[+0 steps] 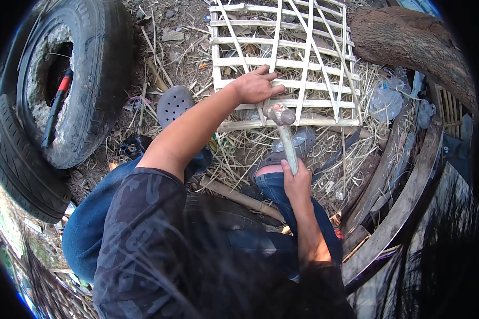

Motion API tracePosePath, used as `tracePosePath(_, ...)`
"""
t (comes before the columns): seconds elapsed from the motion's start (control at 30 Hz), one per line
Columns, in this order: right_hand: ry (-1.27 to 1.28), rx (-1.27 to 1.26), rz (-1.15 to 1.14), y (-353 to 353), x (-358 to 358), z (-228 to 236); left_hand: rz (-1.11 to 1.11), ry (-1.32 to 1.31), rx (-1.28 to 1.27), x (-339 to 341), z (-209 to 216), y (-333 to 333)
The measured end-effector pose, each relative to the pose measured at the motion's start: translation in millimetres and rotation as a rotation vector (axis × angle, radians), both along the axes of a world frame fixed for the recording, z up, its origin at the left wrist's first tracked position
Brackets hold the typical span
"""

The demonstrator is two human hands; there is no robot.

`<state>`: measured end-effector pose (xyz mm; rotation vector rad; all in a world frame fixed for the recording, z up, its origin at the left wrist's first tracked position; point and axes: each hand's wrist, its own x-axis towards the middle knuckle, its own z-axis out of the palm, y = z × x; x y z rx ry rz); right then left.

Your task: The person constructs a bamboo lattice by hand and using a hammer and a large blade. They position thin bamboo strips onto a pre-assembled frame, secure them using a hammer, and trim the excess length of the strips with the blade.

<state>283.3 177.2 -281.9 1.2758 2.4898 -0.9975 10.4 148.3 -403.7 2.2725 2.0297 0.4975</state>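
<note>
A lattice panel of pale split-bamboo slats (282, 62) lies on the ground in front of me, with crosswise slats and several long strips running over them, some slanting. My left hand (258, 85) rests on its near left part, fingers apart across the slats. In my right hand (298, 181) is a hammer (288, 146), gripped low on its pale greenish handle. The rounded, worn hammer head is over the panel's near edge, just below my left fingers. Whether the head touches a slat cannot be told.
Old tyres (98, 80) stand at the left, one filled with rough concrete and holding a black-and-red tool (58, 106). A grey clog (174, 105) is by the panel. A thick log (410, 48) lies far right, with plastic bags (386, 101) and curved planks (404, 223) nearer. Straw litters the ground.
</note>
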Motion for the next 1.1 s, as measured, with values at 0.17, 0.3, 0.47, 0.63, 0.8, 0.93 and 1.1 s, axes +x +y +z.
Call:
tracePosePath(0.17,-0.056,0.003,0.022,0.3,-8.1,-2.4,-0.027,0.087,0.013,4.2,6.1,-3.9)
tracePosePath(0.3,0.037,-0.082,-0.121,-4.7,5.7,1.0,0.023,0.114,0.077,6.1,6.6,-2.8)
tracePosePath(0.47,0.061,-0.068,-0.177,-3.4,33.4,17.5,0.094,0.228,0.104,7.7,14.6,-6.2)
tracePosePath(0.63,-0.082,-0.030,-0.199,23.0,68.6,50.0,0.211,0.166,0.132,-14.0,49.7,-14.3)
tracePosePath(0.8,-0.281,0.186,-0.120,79.4,123.9,72.9,0.288,0.410,-0.045,-72.8,130.1,-30.9)
tracePosePath(0.93,-0.368,0.340,-0.236,117.7,175.9,56.9,0.354,0.474,-0.095,-96.2,224.8,-76.2)
tracePosePath(1.1,-0.458,0.392,-0.485,145.4,211.6,17.1,0.524,0.207,-0.425,-25.3,343.1,-156.3)
